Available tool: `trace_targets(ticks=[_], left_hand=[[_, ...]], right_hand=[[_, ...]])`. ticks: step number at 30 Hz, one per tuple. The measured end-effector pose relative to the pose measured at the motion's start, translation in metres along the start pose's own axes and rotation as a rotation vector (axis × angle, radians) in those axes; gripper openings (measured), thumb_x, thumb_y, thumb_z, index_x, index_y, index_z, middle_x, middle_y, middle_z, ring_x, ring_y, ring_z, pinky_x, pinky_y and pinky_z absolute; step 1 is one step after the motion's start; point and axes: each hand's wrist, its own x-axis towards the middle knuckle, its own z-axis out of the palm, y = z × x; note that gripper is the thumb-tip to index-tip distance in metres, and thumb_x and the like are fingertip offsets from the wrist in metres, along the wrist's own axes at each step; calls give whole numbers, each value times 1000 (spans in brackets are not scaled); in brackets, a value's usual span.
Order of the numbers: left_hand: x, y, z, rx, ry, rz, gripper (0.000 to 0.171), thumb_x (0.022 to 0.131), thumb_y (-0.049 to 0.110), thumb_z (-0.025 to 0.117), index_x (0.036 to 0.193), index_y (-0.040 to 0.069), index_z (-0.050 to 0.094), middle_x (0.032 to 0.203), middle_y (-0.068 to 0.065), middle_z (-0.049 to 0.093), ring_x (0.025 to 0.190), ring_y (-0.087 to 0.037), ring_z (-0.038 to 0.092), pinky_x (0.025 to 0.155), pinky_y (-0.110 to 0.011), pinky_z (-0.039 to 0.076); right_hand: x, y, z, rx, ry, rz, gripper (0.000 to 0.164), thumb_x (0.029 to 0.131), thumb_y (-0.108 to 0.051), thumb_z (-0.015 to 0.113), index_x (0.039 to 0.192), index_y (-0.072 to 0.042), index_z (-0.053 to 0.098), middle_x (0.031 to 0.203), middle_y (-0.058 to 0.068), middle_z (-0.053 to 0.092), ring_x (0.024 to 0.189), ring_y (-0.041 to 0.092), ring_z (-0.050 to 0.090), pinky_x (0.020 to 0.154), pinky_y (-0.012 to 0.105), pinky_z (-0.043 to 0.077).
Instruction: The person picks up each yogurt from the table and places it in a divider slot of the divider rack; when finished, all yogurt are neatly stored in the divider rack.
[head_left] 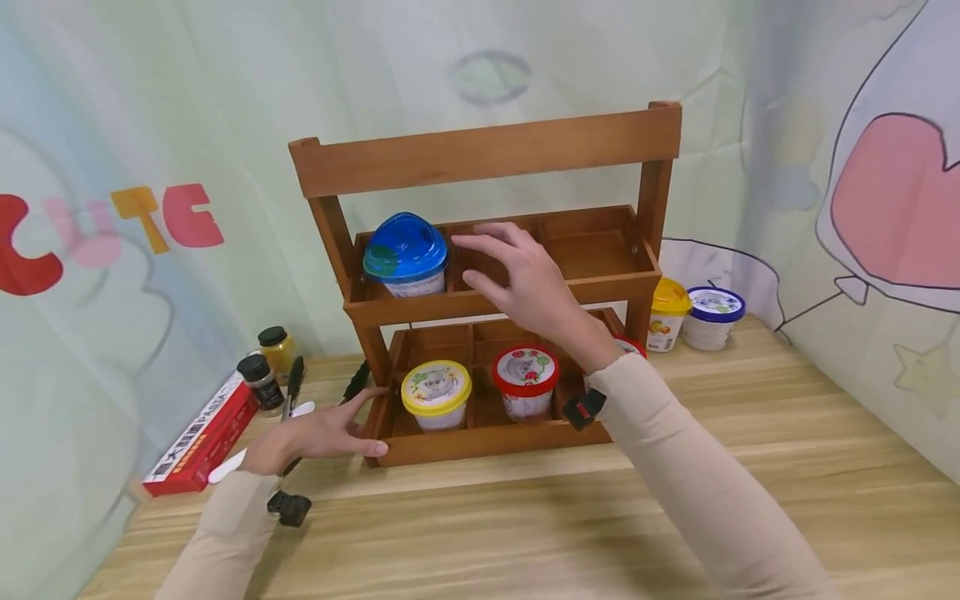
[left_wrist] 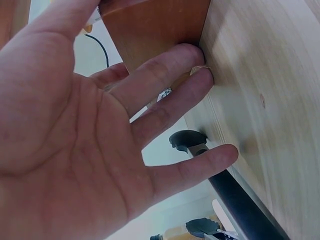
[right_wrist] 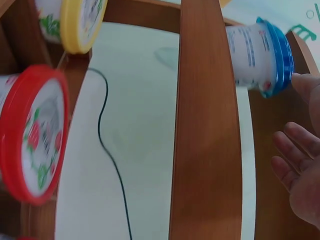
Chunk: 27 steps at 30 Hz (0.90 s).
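A two-tier brown wooden rack [head_left: 487, 154] stands on the table. In its upper left compartment sits a tub with a domed blue lid [head_left: 408, 246]. My right hand [head_left: 525, 279] hovers over the upper middle compartment with fingers spread; in the right wrist view a fingertip is right at the rim of the blue-lidded tub [right_wrist: 280, 60]. At the rack's lower left end, my left hand [head_left: 322, 432] rests with its thumb by the front corner and its fingers along the side. The lower tier holds a yellow-lidded tub [head_left: 437, 392] and a red-lidded tub [head_left: 527, 379].
Another red-lidded tub [head_left: 630, 346] is partly hidden behind my right wrist. Right of the rack stand a yellow-lidded cup [head_left: 667, 315] and a blue-lidded tub [head_left: 708, 317]. On the left lie a red pasta box [head_left: 201, 437], a black-capped jar [head_left: 260, 383] and black-handled utensils [left_wrist: 245, 205].
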Motion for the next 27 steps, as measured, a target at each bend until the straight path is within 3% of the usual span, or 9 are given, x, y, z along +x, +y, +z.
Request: trace_targets(ticks=[11,17,20,27], left_hand=[[-2,1,0,-2,1,1,104,84,62,71,159,16,15,150,-32,38,126,-48,52,101,-65,40],[0,1,1,-5,2,-14,104,83,63,71,159,18,15,151,-31,38,128,-48,50,102,-65,39],[0,1,0,-9,1,7,104,84,62,71,159,16,15,150,-32,38,126,-47,52,101,-64,40],[-1,0,0,-17,2,43,103,84,59,73,158,13,16,146,-33,43,121,-44,57,99,-60,44]], right_hand=[[-29,28,-33,-50,-47,69,44,96,-27,69,139,-20,61,141,10,53,129,29,48,104,50,43],[-49,49,-51,-43,6,75,43,95,-21,71,137,-15,62,133,10,60,122,29,55,98,49,49],[-58,59,-60,-37,31,90,43,95,-17,71,137,-12,62,131,10,63,121,29,57,98,52,46],[-79,74,-77,-26,20,159,42,97,-16,69,137,-9,60,132,11,63,117,30,58,100,53,45]])
